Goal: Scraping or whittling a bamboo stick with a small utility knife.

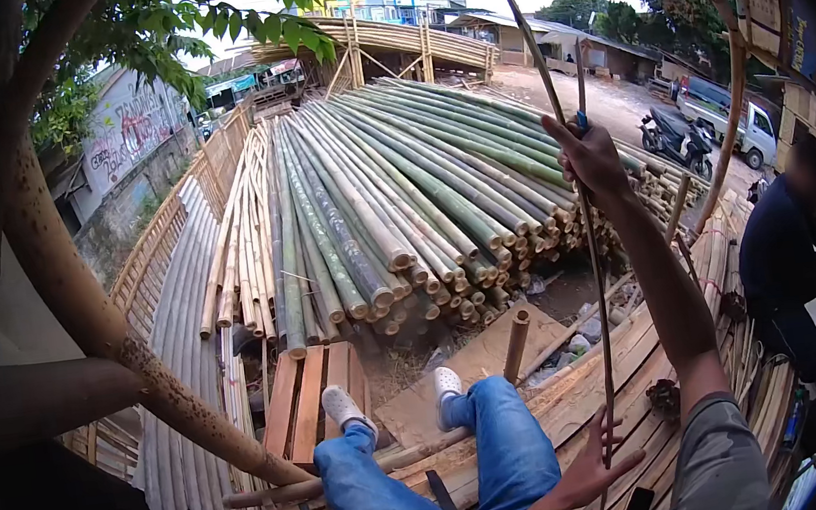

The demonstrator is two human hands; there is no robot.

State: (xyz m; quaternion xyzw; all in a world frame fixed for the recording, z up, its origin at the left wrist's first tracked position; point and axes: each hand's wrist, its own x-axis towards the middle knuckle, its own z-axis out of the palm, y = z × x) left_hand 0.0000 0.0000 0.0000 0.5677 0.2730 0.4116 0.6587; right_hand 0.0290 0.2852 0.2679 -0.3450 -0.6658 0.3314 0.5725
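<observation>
A long, thin, dark stick (600, 294) runs from the top edge down to my lap, slightly bowed. My right hand (591, 166) is raised high at the right, closed around the stick. Above that fist rises a short narrow piece with a blue band (582, 120); its kind is unclear. Low in front of me, my left hand (594, 471) has its fingers stretched apart at the stick's lower end. Whether the fingers touch it, I cannot tell. I sit on a stack of pale split strips (646, 399), legs in blue jeans forward.
A large pile of green and tan bamboo poles (439, 171) fills the middle ground. A slanted bamboo post (77, 262) crosses at left, beside corrugated sheets (175, 402). Wooden planks (311, 397) lie near my feet. Another person (789, 242) sits at right; motorbike (679, 138) and truck (740, 121) stand behind.
</observation>
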